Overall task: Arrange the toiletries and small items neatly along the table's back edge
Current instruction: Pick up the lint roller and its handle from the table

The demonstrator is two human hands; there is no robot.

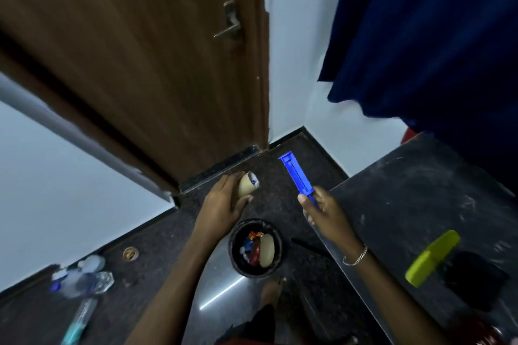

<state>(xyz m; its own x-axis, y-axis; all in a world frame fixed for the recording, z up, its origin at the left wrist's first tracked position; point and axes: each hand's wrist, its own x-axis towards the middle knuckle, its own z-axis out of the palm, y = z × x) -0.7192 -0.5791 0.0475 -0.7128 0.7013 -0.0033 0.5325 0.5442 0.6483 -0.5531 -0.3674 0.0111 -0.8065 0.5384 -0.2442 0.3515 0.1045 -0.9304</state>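
your left hand (224,202) is out over the floor, fingers (243,202) wrapped round a small beige container (246,183) with a white and blue end facing the door (157,70). your right hand (322,209) is up beside it, fingers closed on the lower end of a blue comb-like stick (297,173), which angles up and away toward the corner of the wall. between and below the two hands sits a black bin (256,248) on the floor, with colourful wrappers and another beige piece inside. the dark desk (420,190) runs along your right, carrying a yellow-green marker-shaped item (433,258) and a black object (476,279) just beside it, both well apart from what you hold. down at the far left, clear bottles (84,277) and a teal tube (80,321) lie on the floor by the wall.
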